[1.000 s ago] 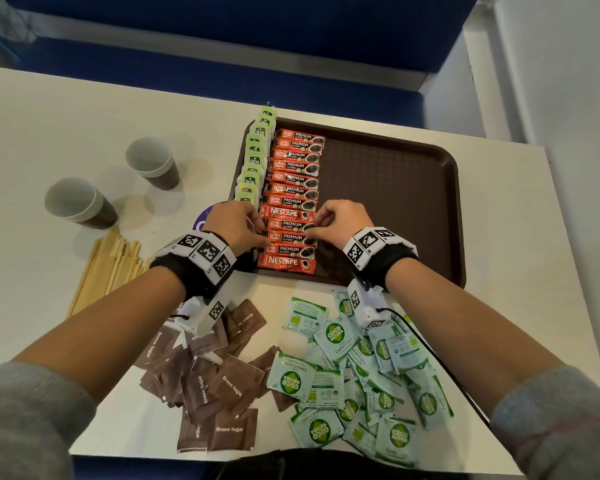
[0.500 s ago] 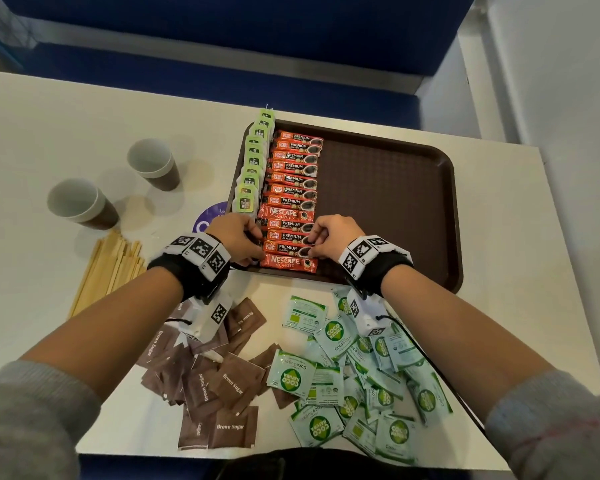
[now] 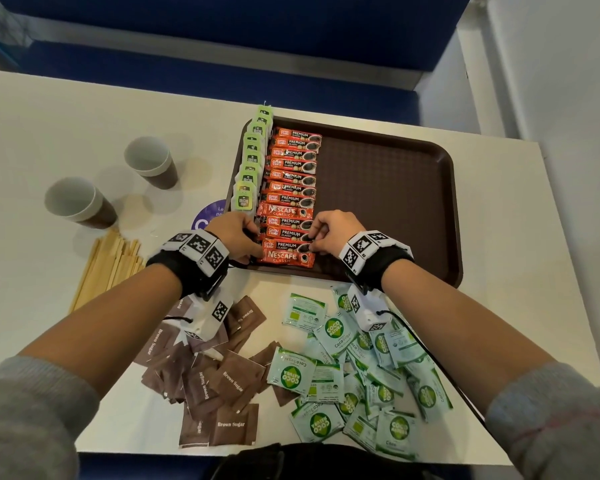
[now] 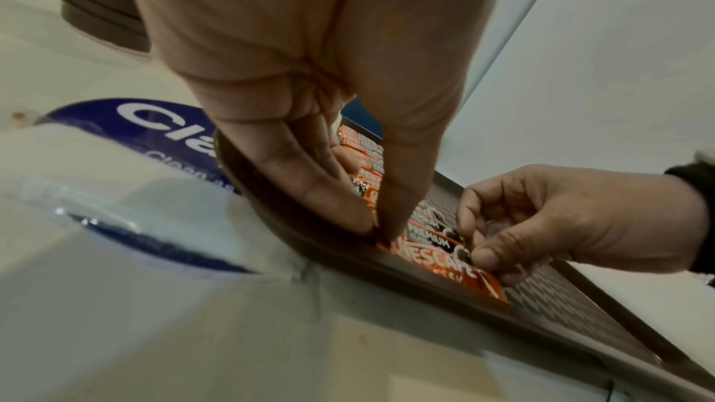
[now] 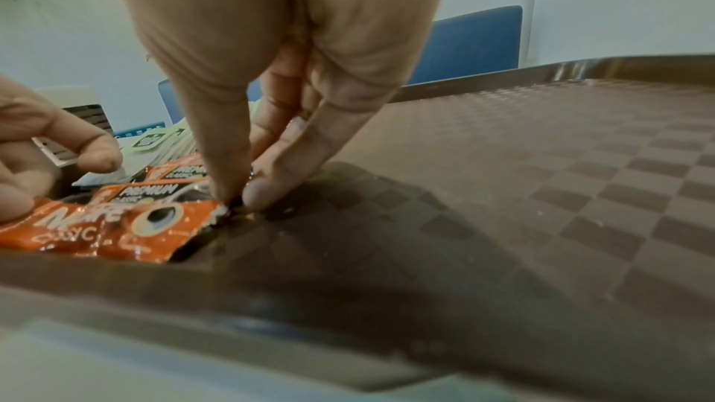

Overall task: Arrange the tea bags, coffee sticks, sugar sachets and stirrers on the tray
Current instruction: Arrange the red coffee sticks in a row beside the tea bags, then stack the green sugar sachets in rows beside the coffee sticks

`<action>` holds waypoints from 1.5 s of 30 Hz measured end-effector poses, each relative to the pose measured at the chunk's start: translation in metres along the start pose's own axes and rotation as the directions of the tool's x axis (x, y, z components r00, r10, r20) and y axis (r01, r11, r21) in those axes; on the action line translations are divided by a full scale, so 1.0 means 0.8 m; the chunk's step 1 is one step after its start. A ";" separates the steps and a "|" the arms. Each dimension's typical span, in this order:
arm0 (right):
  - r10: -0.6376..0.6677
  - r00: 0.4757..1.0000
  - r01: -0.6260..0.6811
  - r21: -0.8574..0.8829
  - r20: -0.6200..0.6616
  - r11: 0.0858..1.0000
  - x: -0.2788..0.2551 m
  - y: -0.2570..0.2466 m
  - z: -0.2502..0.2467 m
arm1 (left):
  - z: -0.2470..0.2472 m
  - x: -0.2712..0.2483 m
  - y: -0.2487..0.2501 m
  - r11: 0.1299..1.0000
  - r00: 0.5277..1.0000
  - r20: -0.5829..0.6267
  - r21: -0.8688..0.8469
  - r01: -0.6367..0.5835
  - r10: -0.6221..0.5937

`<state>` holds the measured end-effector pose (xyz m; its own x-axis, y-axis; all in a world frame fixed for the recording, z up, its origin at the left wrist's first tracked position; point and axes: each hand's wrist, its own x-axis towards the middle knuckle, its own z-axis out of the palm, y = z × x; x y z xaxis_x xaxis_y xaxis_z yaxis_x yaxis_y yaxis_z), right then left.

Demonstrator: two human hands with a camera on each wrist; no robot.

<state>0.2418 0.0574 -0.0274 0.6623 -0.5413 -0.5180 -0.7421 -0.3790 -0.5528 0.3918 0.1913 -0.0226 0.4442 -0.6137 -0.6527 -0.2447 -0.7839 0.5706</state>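
Your left hand (image 3: 236, 237) sits at the near left corner of the dark brown plastic tray (image 3: 444, 216); thumb and forefinger pinch the left end of the nearest red Nescafé coffee stick (image 3: 286, 257). Left wrist view confirms it: fingertips (image 4: 344, 216) closed on the wrapper edge just inside the rim.

Your right hand (image 3: 333, 233) is at the other end of that stick, fingers curled, thumb and forefinger pinching the right edge of the wrapper. Right wrist view shows the fingertips (image 5: 267, 191) down on the tray's checkered floor at the stick's end.

The stick lies flat, crosswise, nearest of a column of red coffee sticks (image 3: 293, 181) running along the tray's left side. Just left of that column, a row of pale green tea bags (image 3: 252, 161) stands overlapped against the left rim.

On the white table (image 3: 49, 133), near edge: a loose heap of brown sugar sachets (image 3: 208, 379), and to its right a heap of green-and-white coco sugar sachets (image 3: 364, 375). Left of your left forearm, a bundle of flat wooden stirrers (image 3: 108, 265). Beyond those, two brown paper cups (image 3: 80, 202), upright, well apart from the tray.
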 end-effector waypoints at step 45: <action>0.056 0.997 -0.042 -0.228 0.052 0.973 -0.181 0.139 0.011 | 0.203 -0.108 0.048 0.843 0.960 0.101 0.460 -0.279 0.263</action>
<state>0.0641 0.1005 -0.0194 0.6243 -0.5215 -0.5816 -0.7735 -0.5169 -0.3668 0.2042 0.1991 -0.0250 0.2753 -0.8045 -0.5264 -0.7264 -0.5327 0.4342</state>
